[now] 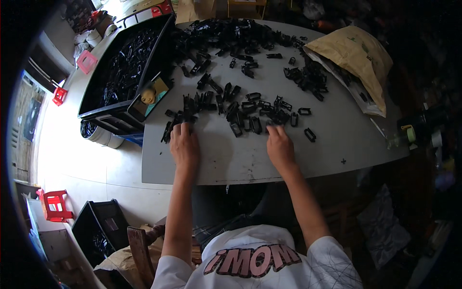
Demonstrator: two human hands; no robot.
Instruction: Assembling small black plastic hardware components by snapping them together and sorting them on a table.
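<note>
Small black plastic parts (251,107), many of them shaped like open frames, lie scattered over the grey table (226,161). My left hand (184,147) is at the left group, its fingers bent together on black plastic parts (179,117) just beyond the fingertips. Further right, my right hand (280,148) has its fingers pinched at the near edge of the middle group, on a dark part (274,123) that is blurred and partly hidden. A few single frames (310,135) rest to the right of that hand.
A large heap of black parts (226,36) covers the far side. At the left stands a deep black crate (122,103) full of similar parts. A brown paper sack (353,50) lies open at the right edge. Below left are another black crate (103,219) and a red stool (57,206).
</note>
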